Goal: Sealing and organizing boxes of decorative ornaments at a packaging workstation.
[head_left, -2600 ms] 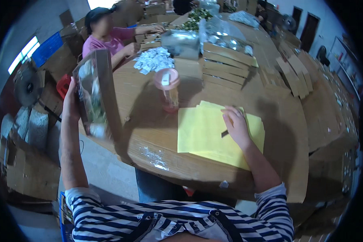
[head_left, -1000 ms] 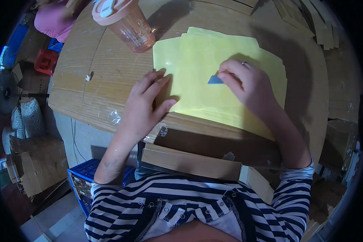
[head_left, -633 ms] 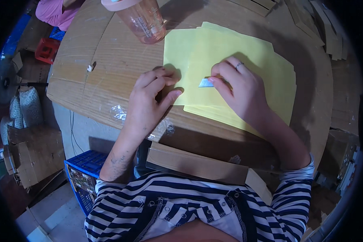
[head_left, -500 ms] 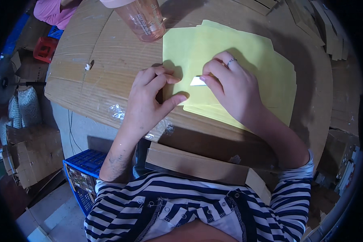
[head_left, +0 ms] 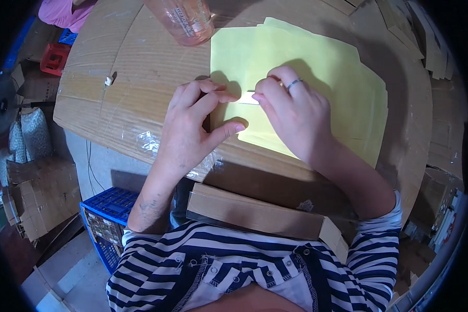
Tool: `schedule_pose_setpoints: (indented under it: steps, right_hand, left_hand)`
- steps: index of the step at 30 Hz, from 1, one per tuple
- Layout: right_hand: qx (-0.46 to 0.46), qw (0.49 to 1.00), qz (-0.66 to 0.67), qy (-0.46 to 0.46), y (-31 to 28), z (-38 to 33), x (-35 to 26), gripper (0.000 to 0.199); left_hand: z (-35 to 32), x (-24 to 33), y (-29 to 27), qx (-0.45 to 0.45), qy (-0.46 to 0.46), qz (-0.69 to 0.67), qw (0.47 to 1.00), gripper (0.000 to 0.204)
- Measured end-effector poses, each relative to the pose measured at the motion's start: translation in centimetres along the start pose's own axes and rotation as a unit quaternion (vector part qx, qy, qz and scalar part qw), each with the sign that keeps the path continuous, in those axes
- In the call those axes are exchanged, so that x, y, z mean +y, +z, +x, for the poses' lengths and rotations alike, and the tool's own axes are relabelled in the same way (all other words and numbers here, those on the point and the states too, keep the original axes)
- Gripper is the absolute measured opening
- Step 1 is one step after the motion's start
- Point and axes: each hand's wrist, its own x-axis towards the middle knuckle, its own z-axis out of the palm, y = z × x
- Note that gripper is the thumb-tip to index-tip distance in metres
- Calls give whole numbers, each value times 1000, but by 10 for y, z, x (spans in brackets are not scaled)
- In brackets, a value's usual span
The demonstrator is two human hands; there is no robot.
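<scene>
A loose pile of pale yellow paper sheets (head_left: 343, 99) lies on the cardboard-covered table. My right hand (head_left: 301, 112), with a ring on one finger, pinches a small white strip (head_left: 248, 98) between thumb and fingertips, low over the top sheet. My left hand (head_left: 190, 117) rests at the pile's left edge, thumb and bent fingers apart, nothing held between them. Its index fingertip comes close to the strip's left end; whether they touch I cannot tell.
A pinkish see-through cup (head_left: 184, 23) stands beyond the pile. A small white scrap (head_left: 109, 81) lies to the left on the table (head_left: 104, 109). An open cardboard box (head_left: 255, 210) sits against my front. Below on the left is a blue crate (head_left: 109, 203).
My right hand has moved slightly left with the white strip, which now shows narrower and nearer my left fingertips. My left index finger has stretched a little toward it.
</scene>
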Motion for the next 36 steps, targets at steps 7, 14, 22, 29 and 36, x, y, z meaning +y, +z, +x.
schedule_pose_setpoints:
  steps: [7,14,22,29,36]
  right_hand:
    - [-31,999,-17,-31,3,0,0,12]
    - [-32,999,30,-16,2,1,2,10]
    - [-25,995,92,3,-2,2,-1,15]
    - [-41,996,60,42,1,1,5,16]
    - [-60,996,57,44,2,-1,7,14]
  left_hand:
    - [0,0,0,8,-4,-4,1000,44]
    - [-1,-4,1,9,-8,-32,999,37]
    - [-4,-3,0,18,-13,-35,999,24]
    - [-3,-1,-20,73,13,-102,992,10]
    - [-5,67,-58,-176,-19,-348,921,15]
